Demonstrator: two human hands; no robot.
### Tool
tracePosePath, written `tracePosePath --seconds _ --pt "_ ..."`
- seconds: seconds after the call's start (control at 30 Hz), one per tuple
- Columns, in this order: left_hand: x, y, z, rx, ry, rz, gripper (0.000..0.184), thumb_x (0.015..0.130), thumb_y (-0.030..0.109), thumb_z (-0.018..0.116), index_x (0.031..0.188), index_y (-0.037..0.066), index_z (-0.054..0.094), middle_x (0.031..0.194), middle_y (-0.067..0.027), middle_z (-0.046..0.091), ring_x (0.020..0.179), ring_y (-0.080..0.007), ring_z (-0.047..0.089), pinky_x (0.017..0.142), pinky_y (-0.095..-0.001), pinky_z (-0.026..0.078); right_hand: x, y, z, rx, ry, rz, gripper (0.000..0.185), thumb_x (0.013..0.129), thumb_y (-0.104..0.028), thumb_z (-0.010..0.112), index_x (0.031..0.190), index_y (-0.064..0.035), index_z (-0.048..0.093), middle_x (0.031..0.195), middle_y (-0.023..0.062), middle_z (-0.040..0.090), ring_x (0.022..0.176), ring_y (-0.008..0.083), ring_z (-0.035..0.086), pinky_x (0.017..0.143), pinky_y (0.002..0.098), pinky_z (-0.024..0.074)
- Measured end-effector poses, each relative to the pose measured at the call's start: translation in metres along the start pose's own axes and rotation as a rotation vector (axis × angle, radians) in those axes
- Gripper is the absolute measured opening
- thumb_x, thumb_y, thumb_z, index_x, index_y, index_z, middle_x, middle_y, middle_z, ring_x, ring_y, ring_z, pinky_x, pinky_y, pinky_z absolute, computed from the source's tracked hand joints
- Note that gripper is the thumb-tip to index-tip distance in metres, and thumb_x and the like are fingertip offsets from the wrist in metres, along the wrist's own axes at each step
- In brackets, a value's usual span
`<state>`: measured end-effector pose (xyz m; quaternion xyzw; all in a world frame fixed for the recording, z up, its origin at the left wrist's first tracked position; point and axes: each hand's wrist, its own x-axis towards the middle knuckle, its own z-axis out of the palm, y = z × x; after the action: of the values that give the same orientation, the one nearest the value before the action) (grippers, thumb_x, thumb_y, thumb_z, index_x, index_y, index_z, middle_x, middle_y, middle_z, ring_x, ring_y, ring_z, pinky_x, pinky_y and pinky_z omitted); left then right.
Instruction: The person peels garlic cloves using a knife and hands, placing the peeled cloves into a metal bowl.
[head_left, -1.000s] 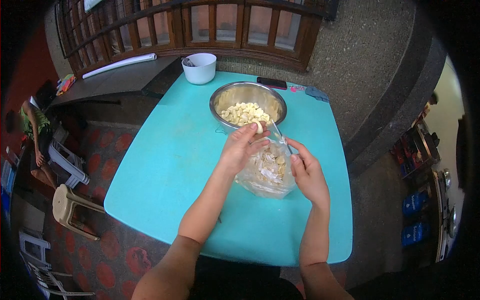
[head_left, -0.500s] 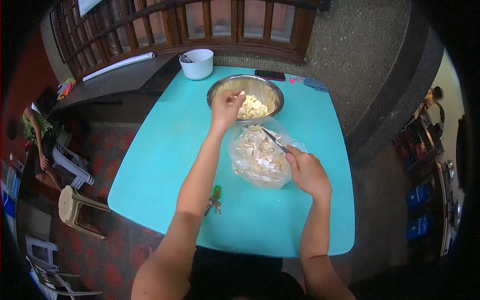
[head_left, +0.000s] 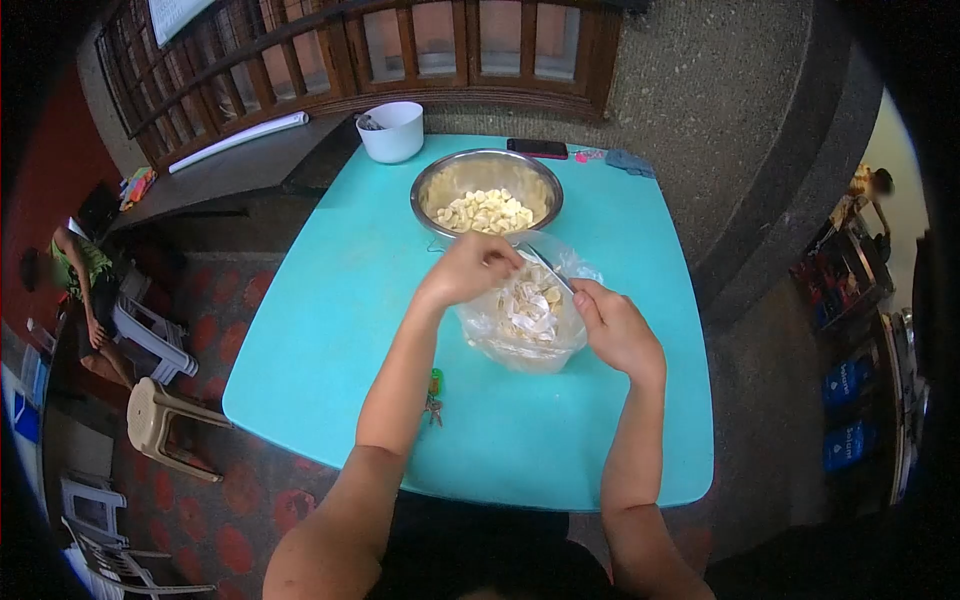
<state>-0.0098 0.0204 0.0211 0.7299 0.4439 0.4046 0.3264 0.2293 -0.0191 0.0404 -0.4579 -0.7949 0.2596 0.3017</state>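
Observation:
My right hand [head_left: 617,325] grips a knife [head_left: 552,269], its blade slanting up and left over the clear plastic bag [head_left: 525,345]. Inside the bag are thin papery skins [head_left: 530,305] and pale pieces that look like garlic. At the bag's upper left, my left hand [head_left: 474,270] has its fingers curled together near the knife tip. What those fingers hold, if anything, is hidden. Just beyond the bag stands a steel bowl [head_left: 425,205] with many cream-coloured, clove-like pieces [head_left: 487,211] in it.
The turquoise table [head_left: 300,350] bears a white container [head_left: 393,132], a phone [head_left: 537,148], a grey-blue cloth [head_left: 630,163] and keys with a green tag [head_left: 436,383]. A beige stool [head_left: 152,415] stands at left, near a seated person [head_left: 85,275].
My left hand has come back from over the steel bowl to the bag, near the knife. The pale piece seen in its fingers no longer shows. My right hand still holds the knife.

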Motion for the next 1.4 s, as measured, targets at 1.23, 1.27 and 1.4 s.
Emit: tracePosePath --seconds 1.23,1.27,1.4 --pt "0.073 -0.12 0.141 0.589 -0.415 0.035 0.039 0.076 0.026 0.063 0.111 0.01 0.063 0.118 -0.0163 0.058 0.113 -0.0281 0.054 0.092 -0.0377 0.045 -0.007 -0.023 -0.01 0.418 -0.096 -0.056 0.035 0.096 -0.024 0.043 0.119 0.0012 0.052 0.069 0.0056 0.058 0.048 0.0101 0.046 0.047 0.0272 0.0398" --pt "0.073 -0.12 0.139 0.627 -0.408 0.028 0.039 0.076 0.026 0.064 0.112 0.01 0.063 0.118 -0.0162 0.058 0.113 -0.0282 0.054 0.092 -0.0377 0.045 -0.006 -0.023 -0.007 0.442 -0.14 0.0 0.037 0.097 -0.025 0.041 0.121 0.0005 0.051 0.067 0.006 0.057 0.044 0.0109 0.046 0.044 0.0276 0.0393" --pt "0.064 -0.075 0.11 0.815 -0.344 0.079 0.04 0.073 0.022 0.065 0.112 0.01 0.062 0.11 -0.0148 0.061 0.105 -0.0293 0.057 0.09 -0.0378 0.046 0.0 -0.003 0.001 0.122 0.031 0.012 0.039 0.098 -0.027 0.038 0.125 0.0002 0.047 0.06 0.0077 0.054 0.036 0.0133 0.044 0.036 0.0294 0.0372"
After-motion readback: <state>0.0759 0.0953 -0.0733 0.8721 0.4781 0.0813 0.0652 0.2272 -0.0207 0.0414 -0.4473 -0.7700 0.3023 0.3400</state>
